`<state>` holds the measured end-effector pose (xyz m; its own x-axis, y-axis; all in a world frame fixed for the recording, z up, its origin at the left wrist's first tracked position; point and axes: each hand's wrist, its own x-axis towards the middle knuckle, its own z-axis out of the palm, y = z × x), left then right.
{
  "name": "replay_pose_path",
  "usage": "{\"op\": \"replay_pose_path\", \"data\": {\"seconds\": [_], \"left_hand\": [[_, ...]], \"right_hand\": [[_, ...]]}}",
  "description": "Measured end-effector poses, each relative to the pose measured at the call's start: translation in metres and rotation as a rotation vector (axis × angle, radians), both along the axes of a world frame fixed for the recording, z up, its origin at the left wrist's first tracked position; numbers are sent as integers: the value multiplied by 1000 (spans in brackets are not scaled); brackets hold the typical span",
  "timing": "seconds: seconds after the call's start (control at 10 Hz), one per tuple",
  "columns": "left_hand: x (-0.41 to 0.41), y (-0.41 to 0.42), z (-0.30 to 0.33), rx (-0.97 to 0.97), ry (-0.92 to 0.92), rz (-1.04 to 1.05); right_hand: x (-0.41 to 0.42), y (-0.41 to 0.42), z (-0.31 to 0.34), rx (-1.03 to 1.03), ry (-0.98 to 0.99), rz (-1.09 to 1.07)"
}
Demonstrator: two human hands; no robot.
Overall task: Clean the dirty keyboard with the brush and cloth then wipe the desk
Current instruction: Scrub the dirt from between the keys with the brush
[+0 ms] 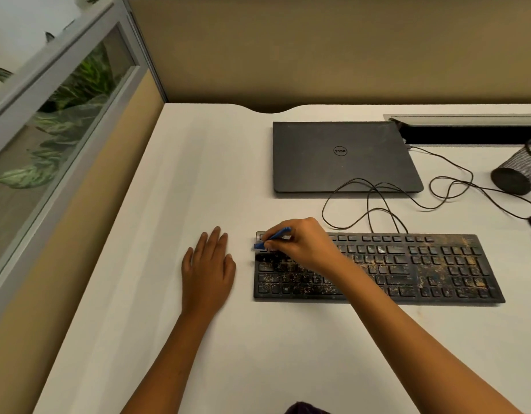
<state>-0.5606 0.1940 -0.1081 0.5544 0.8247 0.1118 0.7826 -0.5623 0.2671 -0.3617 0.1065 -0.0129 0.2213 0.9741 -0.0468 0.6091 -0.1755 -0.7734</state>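
A dark cloth (306, 408) shows at the bottom edge, mostly cut off. On the white desk (139, 294), the left hand (209, 268) lies flat, fingers spread, just left of the keyboard (422, 270) without touching it. The right hand (303, 243) pinches a blue brush (271, 238) over the keyboard's far left corner; its bristles are hard to make out. The black keyboard is speckled with tan crumbs and dust. Beyond it lie a looping cable (374, 201), a closed laptop (342, 156) and a mesh cup (519, 168), partly cut off.

Blue brush (273, 238), black keyboard (407, 267) speckled tan, seemingly dark-grey laptop (342, 156).
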Motion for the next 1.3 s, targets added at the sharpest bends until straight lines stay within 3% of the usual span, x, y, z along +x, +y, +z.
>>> {"op": "replay_pose_path", "data": {"seconds": [0.3,0.6,1.3], "left_hand": [[0,0,0,-2,-7,-1],[0,1,0,0,-10,-2],[-1,1,-7,24,-41,-7]], "right_hand": [[3,-2,-11,-55,-52,18],[30,-30,-5,-100,-247,31],[130,-135,7,-264,-318,-352]]}}
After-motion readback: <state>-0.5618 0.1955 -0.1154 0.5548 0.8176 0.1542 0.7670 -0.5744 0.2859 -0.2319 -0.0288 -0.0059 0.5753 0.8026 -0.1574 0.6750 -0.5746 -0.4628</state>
